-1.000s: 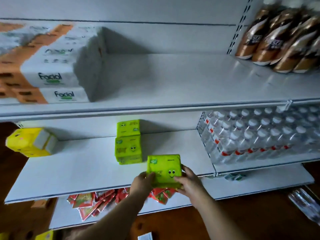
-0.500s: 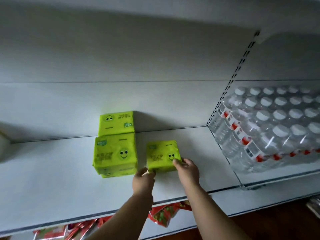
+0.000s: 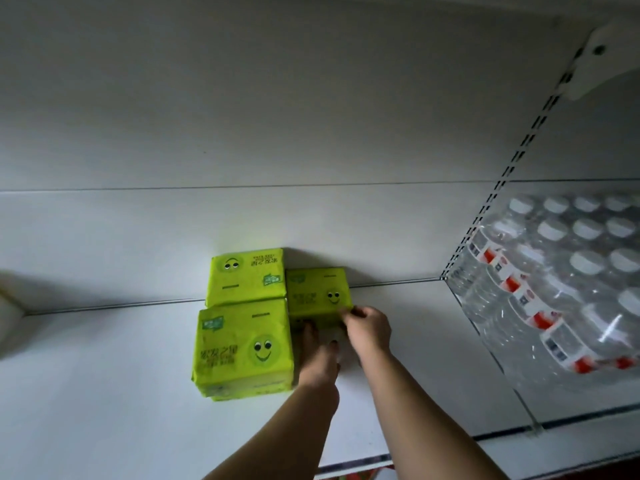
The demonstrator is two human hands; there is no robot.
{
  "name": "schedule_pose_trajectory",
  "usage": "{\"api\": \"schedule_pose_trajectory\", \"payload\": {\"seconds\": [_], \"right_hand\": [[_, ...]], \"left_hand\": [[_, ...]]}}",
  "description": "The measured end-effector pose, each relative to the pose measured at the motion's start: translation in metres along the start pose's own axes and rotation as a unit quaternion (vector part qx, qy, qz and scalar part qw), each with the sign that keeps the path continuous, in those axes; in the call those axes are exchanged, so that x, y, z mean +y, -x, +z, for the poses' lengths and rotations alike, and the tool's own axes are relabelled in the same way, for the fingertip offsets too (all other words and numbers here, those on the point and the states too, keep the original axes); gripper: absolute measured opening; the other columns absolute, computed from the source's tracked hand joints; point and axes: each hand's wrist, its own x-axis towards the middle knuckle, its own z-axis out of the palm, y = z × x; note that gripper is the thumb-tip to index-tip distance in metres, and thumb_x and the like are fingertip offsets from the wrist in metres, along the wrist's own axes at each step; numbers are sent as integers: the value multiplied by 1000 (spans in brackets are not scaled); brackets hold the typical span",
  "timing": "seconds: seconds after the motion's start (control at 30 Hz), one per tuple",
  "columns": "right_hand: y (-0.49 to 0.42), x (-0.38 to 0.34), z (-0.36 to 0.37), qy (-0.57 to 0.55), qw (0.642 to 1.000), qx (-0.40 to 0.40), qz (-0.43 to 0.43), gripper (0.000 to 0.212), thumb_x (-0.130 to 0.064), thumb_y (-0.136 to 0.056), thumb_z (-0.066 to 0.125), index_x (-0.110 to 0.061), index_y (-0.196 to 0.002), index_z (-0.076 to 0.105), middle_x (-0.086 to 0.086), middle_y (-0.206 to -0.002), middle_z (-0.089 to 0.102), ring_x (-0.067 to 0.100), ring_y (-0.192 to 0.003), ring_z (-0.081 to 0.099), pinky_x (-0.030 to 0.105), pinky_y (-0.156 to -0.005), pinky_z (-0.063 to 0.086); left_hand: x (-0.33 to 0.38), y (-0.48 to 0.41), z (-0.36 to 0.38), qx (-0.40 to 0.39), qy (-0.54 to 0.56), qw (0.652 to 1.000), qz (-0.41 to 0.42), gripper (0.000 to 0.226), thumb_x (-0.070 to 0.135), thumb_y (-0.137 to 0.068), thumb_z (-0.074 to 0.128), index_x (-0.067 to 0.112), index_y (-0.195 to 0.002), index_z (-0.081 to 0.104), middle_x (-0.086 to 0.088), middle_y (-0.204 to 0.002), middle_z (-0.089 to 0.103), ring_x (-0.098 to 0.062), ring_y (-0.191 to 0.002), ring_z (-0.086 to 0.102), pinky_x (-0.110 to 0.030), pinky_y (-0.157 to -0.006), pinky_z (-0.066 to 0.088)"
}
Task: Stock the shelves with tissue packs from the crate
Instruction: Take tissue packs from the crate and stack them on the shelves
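A bright green tissue pack (image 3: 318, 292) with a smiley face sits deep on the white shelf (image 3: 104, 410), near the back wall. My left hand (image 3: 317, 355) touches its front left side and my right hand (image 3: 369, 326) grips its front right corner. It stands right beside another green pack (image 3: 247, 276) at the back. A stack of two more green packs (image 3: 244, 344) lies in front of that one, just left of my left hand. The crate is out of view.
Shrink-wrapped water bottles (image 3: 571, 289) fill the neighbouring bay on the right, behind a slotted upright (image 3: 512, 174). The underside of the shelf above (image 3: 277, 81) hangs close overhead. A pale object (image 3: 7, 313) shows at the left edge.
Both hands have carried the green pack from the shelf's front edge back to the wall, beside the rear green pack. The view has closed in on the shelf.
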Motion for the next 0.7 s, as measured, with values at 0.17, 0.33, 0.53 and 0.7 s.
{"api": "schedule_pose_trajectory", "payload": {"seconds": [0.17, 0.33, 0.53, 0.7], "right_hand": [[-4, 13, -9, -52, 996, -69, 23, 54, -37, -64, 62, -6, -108, 65, 15, -101, 68, 28, -92, 63, 46, -90, 50], [52, 0, -64, -78, 993, -59, 66, 38, -17, -84, 61, 0, -118, 57, 20, -99, 64, 27, -88, 61, 37, -77, 47], [152, -47, -143, -91, 988, -86, 88, 34, -9, -90, 54, 14, -115, 51, 26, -96, 61, 35, -90, 63, 33, -71, 38], [246, -97, -192, -84, 983, -147, 73, 8, -11, -91, 54, -11, -89, 61, 8, -92, 58, 22, -87, 59, 33, -75, 42]], "left_hand": [[2, 7, -4, -25, -33, 999, -33, 63, -2, -91, 46, 17, -147, 25, 13, -76, 38, -8, -68, 44, -28, -67, 38], [18, 68, -1, -77, -86, 993, -13, 63, -8, -88, 43, 15, -145, 30, -4, -123, 55, -18, -99, 56, -31, -85, 44], [46, 191, -13, -82, -112, 990, 11, 60, -6, -90, 43, 13, -145, 31, -2, -152, 30, -22, -138, 33, -42, -114, 27], [88, 297, -36, -36, -117, 992, 36, 55, -6, -90, 45, 9, -142, 37, -7, -147, 39, -26, -133, 40, -40, -109, 31]]}}
